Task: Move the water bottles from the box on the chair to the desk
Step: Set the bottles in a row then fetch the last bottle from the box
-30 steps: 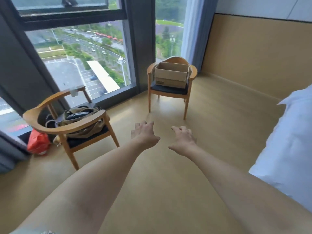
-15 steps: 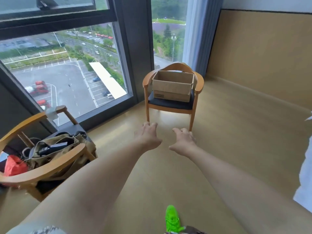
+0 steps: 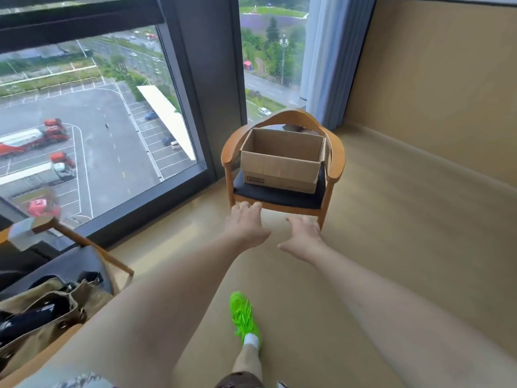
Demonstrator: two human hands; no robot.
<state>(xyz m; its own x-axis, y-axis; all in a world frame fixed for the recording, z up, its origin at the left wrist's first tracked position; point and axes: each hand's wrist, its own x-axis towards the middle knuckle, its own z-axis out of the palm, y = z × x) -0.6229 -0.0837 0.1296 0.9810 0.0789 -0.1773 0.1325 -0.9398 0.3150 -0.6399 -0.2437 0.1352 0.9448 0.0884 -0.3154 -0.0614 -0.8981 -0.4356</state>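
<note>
Walker is closing on the chair [image 3: 282, 163]: over the last second it is growing from small and far to filling the middle of the view, and a green shoe [image 3: 244, 317] is now stepping forward on the floor [image 3: 391, 247].

Box [image 3: 281, 159] is sitting on the chair's dark seat, flaps open, just ahead of the hands. Bottles: none showing. The near wall is hiding the bottom of the box, so I cannot tell how many are inside, or whether any are.

Left hand [image 3: 246, 224] and right hand [image 3: 303, 236] are reaching forward side by side as before, palms down, fingers [image 3: 246, 206] loosely spread and holding nothing. Both are short of the box, in line with the front edge of the seat.

Second chair [image 3: 64, 247] with a tan bag [image 3: 42, 312] is sliding off to the lower left. Tabletop is not in view.

Judgement: approach nearly done, first pick not yet begun. Another step and a look down into the box should come next.
</note>
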